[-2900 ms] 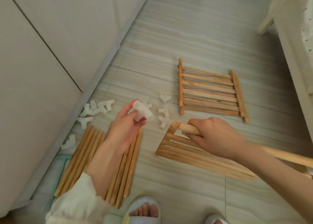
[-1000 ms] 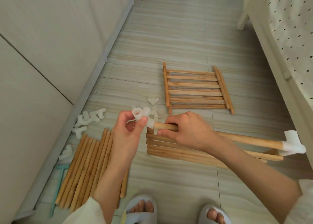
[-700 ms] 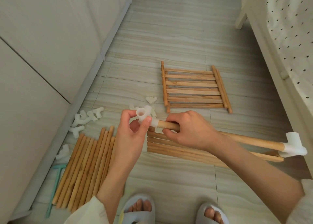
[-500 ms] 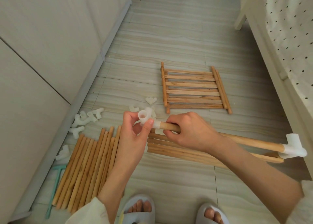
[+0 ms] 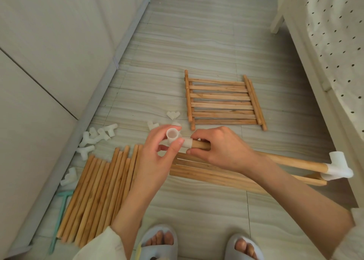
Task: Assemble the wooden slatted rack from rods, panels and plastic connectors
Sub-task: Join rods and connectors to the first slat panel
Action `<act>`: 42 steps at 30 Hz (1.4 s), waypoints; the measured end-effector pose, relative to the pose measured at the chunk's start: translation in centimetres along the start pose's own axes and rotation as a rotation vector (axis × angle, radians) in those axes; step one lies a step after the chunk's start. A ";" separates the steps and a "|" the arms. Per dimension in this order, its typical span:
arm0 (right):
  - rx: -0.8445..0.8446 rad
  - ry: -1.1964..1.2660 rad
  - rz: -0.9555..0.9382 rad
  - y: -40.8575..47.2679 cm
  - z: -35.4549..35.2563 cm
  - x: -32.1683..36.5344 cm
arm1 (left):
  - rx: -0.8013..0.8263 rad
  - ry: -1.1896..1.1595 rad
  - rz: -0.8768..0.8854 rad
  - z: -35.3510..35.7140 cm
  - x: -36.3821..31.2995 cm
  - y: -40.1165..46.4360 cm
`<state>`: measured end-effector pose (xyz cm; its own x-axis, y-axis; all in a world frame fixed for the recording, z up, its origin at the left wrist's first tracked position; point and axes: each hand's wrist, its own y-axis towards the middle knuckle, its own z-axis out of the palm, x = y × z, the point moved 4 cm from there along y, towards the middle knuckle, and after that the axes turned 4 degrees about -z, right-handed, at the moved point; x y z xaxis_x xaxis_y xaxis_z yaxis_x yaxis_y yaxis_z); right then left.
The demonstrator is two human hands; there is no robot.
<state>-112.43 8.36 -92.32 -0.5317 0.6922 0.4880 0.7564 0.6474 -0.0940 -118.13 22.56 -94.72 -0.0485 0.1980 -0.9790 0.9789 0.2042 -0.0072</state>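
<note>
My right hand (image 5: 222,148) grips a long wooden rod (image 5: 291,161) near its left end. A white plastic connector (image 5: 337,168) caps the rod's far right end. My left hand (image 5: 157,157) pinches another white connector (image 5: 175,137) that sits on the rod's left end, one socket facing up. Under the rod lies a slatted wooden panel (image 5: 216,175). A second slatted panel (image 5: 222,102) lies flat farther away. A bundle of loose rods (image 5: 98,192) lies at the left.
Several loose white connectors (image 5: 96,136) are scattered on the tiled floor by the cabinet base, two more (image 5: 173,114) near the far panel. A teal tool (image 5: 59,216) lies beside the rods. A bed frame (image 5: 315,78) runs along the right. My slippered feet (image 5: 157,244) are at the bottom.
My left hand brought a connector from beside the rod bundle onto the rod's left end. Over the last second both hands stayed there, the connector shifting slightly on the end.
</note>
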 end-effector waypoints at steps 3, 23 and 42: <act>0.014 -0.023 -0.008 -0.1 0.1 0.1 | -0.038 0.070 0.026 -0.7 0.1 0.5; 0.010 -0.065 -0.031 -0.5 -0.5 0.6 | -0.052 0.177 -0.247 -0.1 0.2 2.0; -0.082 -0.088 -0.100 -0.8 -1.1 0.0 | 0.406 -0.233 -0.312 1.6 4.0 1.3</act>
<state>-112.62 7.43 -91.27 -0.6348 0.6530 0.4131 0.7244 0.6890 0.0239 -116.75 22.04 -99.02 -0.3482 -0.0393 -0.9366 0.9251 -0.1758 -0.3366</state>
